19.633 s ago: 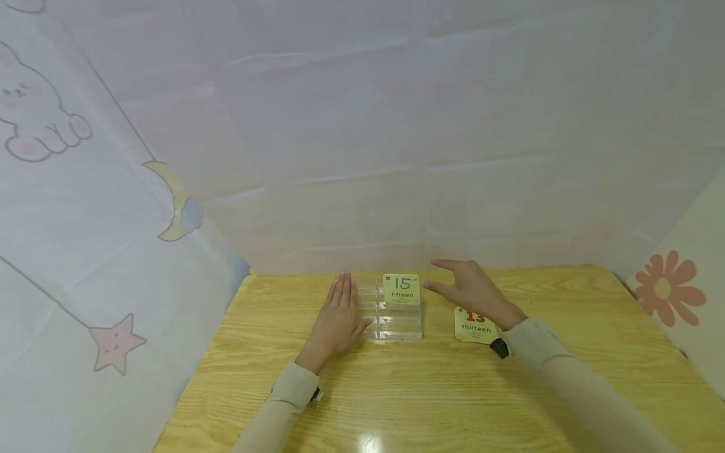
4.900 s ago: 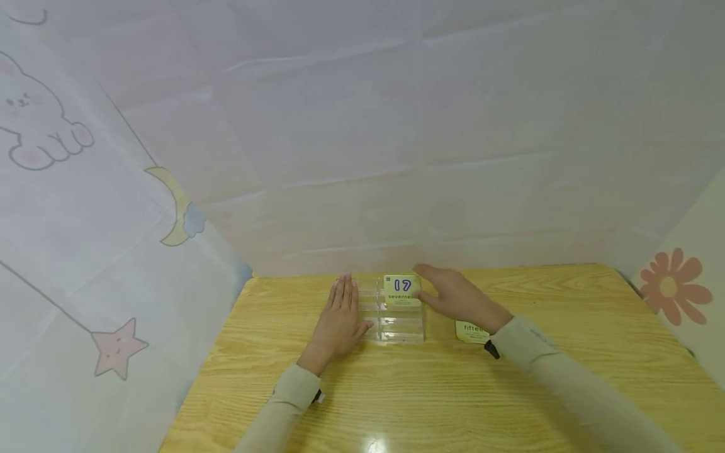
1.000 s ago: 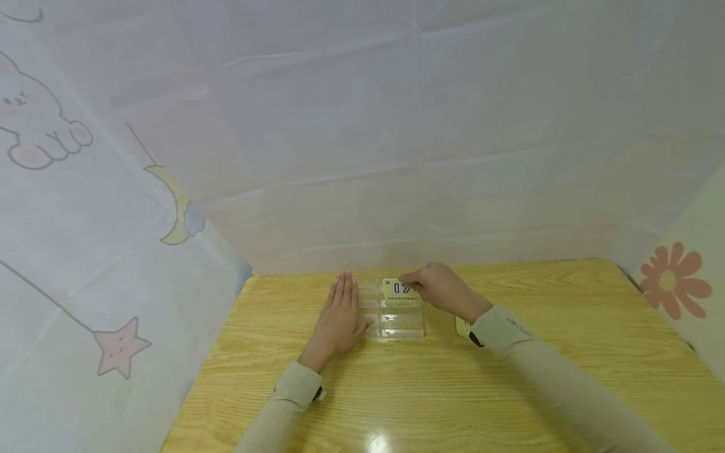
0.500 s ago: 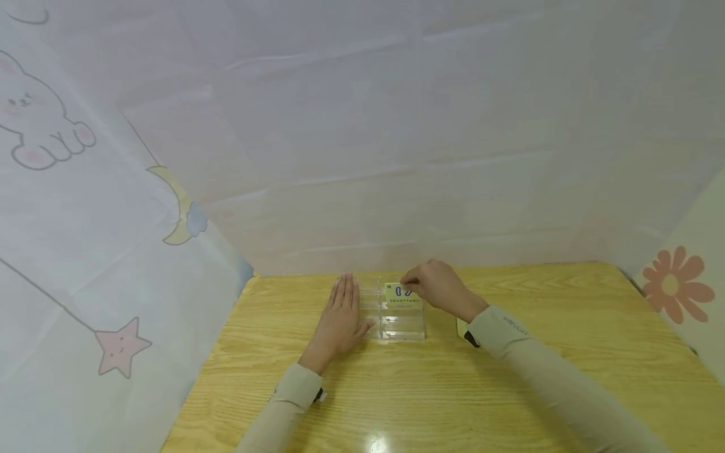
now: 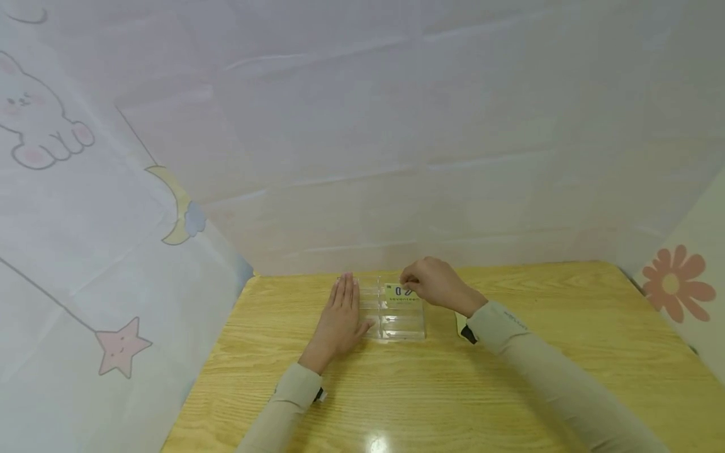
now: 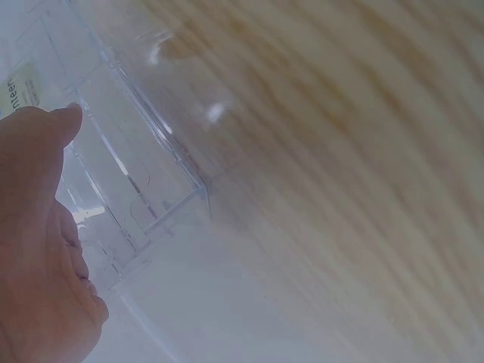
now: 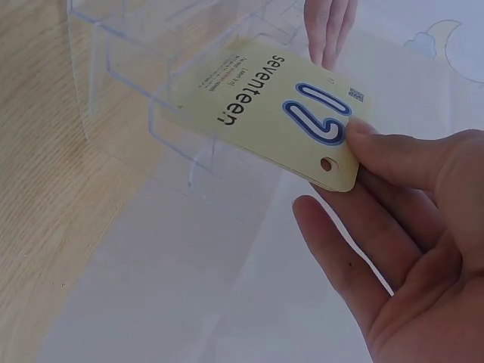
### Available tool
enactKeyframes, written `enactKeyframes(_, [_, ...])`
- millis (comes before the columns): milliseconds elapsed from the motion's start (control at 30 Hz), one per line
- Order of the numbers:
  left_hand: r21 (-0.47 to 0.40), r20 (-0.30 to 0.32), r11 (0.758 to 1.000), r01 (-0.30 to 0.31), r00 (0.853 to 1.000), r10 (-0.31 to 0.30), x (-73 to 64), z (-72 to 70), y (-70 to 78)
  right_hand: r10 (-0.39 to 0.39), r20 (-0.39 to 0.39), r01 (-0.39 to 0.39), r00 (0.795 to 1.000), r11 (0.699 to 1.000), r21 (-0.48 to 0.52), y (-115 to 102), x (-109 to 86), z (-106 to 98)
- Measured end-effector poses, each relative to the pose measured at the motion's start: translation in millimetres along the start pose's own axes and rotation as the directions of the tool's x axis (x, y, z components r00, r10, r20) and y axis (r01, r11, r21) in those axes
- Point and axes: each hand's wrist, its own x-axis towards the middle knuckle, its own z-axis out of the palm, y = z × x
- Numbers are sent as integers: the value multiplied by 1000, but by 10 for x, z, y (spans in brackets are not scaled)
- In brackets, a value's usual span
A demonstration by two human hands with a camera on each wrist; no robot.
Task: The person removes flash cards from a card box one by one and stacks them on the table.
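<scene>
A clear plastic stepped card rack (image 5: 403,324) stands near the table's back edge. My left hand (image 5: 338,322) lies along its left side, fingers straight and thumb out over the rack; the left wrist view shows the thumb (image 6: 69,125) over the clear tiers. A pale yellow flash card (image 5: 395,298) reading "seventeen" stands in the rack's right column. My right hand (image 5: 438,286) pinches its top right corner between thumb and fingers. Seen from the right wrist, the flash card (image 7: 265,113) has layered edges, like more than one card together, and a punched hole.
Right of the rack, another yellow card (image 5: 461,325) lies on the wooden table (image 5: 362,384), mostly hidden under my right wrist. A light fabric wall (image 5: 396,157) rises right behind the table's back edge. A printed side sheet (image 5: 102,283) borders the left.
The top card in the rack went from fifteen to seventeen; on the table, fifteen replaced thirteen. Over the last second the right hand kept its pinch while the card leaned slightly back. Left hand stays put.
</scene>
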Motion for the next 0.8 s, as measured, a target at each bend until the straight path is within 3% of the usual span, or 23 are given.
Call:
enactKeyframes(300, [0, -10, 1000, -3, 1000, 3, -2, 10, -5, -12, 26, 10, 1000, 999, 47, 18, 14, -83])
enactKeyframes(800, [6, -12, 1000, -4, 1000, 4, -2, -16, 1, 90, -4, -88, 996, 977, 196, 103, -1, -202])
